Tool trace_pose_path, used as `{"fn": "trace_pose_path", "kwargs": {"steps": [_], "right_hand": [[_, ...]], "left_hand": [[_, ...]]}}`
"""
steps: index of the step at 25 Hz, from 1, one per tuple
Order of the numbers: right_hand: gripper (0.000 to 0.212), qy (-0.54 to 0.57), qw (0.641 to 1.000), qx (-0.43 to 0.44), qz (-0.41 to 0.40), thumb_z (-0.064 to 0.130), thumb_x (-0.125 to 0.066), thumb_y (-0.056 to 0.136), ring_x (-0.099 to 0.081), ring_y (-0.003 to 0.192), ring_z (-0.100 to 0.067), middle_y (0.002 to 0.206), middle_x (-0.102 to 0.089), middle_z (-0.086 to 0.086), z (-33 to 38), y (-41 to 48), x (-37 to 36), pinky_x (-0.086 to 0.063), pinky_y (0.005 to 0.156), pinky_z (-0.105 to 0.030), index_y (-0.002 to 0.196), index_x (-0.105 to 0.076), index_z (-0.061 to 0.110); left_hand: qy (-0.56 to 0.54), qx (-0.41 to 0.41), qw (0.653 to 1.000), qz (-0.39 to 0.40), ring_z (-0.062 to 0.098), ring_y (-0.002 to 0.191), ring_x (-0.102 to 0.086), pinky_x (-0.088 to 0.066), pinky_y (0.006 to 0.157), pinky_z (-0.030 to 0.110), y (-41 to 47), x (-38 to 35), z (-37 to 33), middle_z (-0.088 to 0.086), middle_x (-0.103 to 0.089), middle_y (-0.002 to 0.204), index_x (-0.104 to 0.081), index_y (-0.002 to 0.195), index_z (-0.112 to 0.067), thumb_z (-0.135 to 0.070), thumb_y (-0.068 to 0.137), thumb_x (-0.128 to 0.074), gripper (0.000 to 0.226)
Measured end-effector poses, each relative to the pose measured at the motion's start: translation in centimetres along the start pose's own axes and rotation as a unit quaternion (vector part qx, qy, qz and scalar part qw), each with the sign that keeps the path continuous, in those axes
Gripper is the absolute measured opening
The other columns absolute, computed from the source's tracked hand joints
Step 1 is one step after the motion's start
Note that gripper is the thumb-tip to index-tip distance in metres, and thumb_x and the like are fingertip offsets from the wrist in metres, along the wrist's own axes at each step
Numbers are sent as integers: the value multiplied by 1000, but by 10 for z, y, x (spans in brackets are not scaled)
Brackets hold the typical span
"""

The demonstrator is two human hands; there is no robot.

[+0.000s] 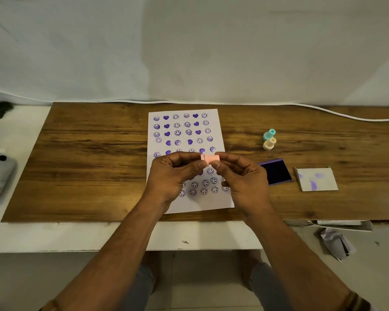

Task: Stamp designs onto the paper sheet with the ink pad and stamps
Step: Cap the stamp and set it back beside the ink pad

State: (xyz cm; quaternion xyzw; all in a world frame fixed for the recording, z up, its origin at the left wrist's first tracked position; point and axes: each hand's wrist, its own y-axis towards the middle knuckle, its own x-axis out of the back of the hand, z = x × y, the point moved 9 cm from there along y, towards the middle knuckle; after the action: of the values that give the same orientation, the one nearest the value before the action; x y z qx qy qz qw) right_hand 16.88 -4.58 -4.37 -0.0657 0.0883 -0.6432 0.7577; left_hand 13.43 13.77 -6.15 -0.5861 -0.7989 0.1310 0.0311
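The left hand and right hand both pinch a small pink cylindrical stamp, apparently plastic, above the purple-stamped paper sheet. The square ink pad lies open on the wood-grain board, right of the sheet

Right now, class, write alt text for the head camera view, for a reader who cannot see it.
Two hands, left hand and right hand, hold a pink stamp sideways above a paper sheet covered with purple smiley and heart prints. To the right on the wooden table lie an open ink pad, a smudged card, and a teal stamp beside a cream stamp.
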Motion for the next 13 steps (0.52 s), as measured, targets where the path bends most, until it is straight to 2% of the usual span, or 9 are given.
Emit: {"fn": "trace_pose_path", "kwargs": {"steps": [3,6,10,13], "right_hand": [[31,2,1000,0,7,31,-82,72,-78,96,-4,96,-83,15,-3,2,2,-58,69,-15,103,-79,27],[28,0,1000,-11,12,31,-82,73,-77,95,-3,97,-83,16,-7,4,3,-58,67,-15,102,-79,29],[28,2,999,-31,26,28,-83,75,-78,93,-4,97,-83,14,-7,6,4,-58,66,-15,103,-79,26],[28,-29,999,-12,-6,30,-85,78,-76,98,-1,101,-82,16,4,15,18,-61,71,-17,106,-79,30]], "left_hand": [[25,-5,1000,-6,25,89,-79,-64,82,43,-1,-1,-2,0,-84,97,-84,95,-33,-34,65,-88,31],[38,-14,999,-17,23,94,-79,-63,87,45,0,-1,-4,0,-84,96,-83,91,-31,-32,61,-87,31],[50,-27,998,-18,14,92,-79,-64,88,34,0,-4,-9,-10,-83,90,-81,89,-31,-28,60,-85,30],[46,-31,998,-19,8,93,-78,-63,77,22,0,-9,-11,-20,-81,93,-78,98,-36,-28,65,-84,35]]}}
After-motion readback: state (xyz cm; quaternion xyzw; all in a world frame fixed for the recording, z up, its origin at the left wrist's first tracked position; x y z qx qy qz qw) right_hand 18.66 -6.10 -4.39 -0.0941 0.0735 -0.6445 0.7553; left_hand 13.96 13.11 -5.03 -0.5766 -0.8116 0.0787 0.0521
